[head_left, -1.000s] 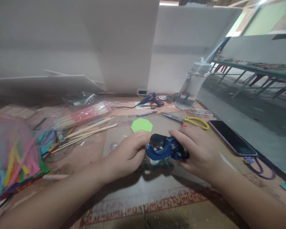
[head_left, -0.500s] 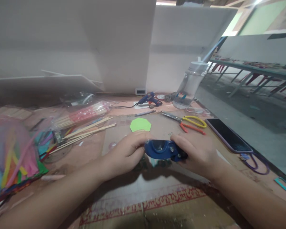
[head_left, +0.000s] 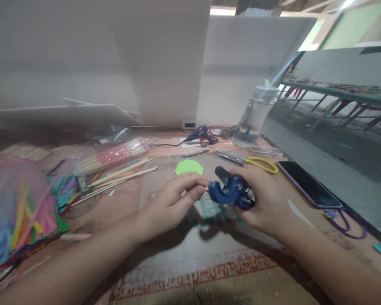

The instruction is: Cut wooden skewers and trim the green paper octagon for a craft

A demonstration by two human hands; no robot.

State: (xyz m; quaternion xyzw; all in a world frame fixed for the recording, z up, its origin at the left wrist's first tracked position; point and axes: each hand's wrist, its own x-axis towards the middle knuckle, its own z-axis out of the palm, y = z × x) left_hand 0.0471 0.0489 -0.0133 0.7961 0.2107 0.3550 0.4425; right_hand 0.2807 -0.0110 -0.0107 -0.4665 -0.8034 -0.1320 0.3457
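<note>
My right hand [head_left: 263, 197] is wrapped round the handles of a blue pipe cutter [head_left: 227, 190]. The cutter's curved jaw points left and its dark upper part stands raised, so the mouth is open. At the jaw's left end, my left hand [head_left: 174, 197] pinches a thin wooden stick [head_left: 206, 189]; only a short pale bit of it shows between fingertips and cutter. Just behind my left fingers lies a bright green paper polygon [head_left: 189, 167]. Both hands are held above a clear sheet [head_left: 178, 250] with red decorative print beneath.
Pliers-like scissors [head_left: 241, 160], a pen [head_left: 195, 153], a blue glue gun [head_left: 198, 134] and a water bottle [head_left: 254, 116] are behind. A phone [head_left: 309, 184] lies right. Wooden sticks [head_left: 120, 180] and colourful pipe cleaners [head_left: 28, 203] lie left. A white board [head_left: 98, 59] stands at the back.
The cutter has turned and its mouth has opened, with the upper part now lifted. Both hands have shifted slightly right in view, and the stick's end now shows at the left fingertips.
</note>
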